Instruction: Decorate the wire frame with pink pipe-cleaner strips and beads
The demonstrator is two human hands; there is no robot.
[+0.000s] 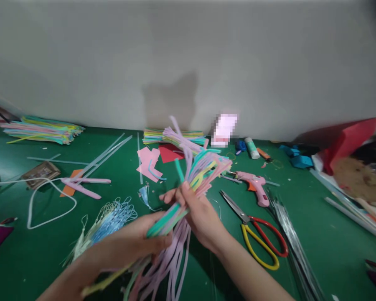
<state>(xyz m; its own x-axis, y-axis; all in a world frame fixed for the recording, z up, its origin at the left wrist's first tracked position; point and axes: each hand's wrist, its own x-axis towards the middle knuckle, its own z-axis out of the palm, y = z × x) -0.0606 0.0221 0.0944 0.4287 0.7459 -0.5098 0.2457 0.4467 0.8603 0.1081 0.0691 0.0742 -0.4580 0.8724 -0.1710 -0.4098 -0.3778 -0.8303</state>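
Note:
A bundle of pastel pipe cleaners [203, 169] in lilac, teal, yellow and pink is held above the green table. My right hand [199, 213] is closed around its middle, thumb on top. Lower down, my left hand [153, 236] grips the same bundle, with teal strands showing between thumb and fingers. The long lilac ends hang down past both hands. Scissors [246, 219] with one red and one yellow handle lie right of my right hand. Left of my left hand rests a pile of blue and cream tassels [113, 221].
A pink glue gun [253, 184] and metal wires [296, 246] lie to the right. A pink hair straightener [87, 182] with a white cord is at left. More pipe cleaners [47, 129] are stacked near the wall. A lit phone [224, 129] leans there beside a glue stick [252, 148].

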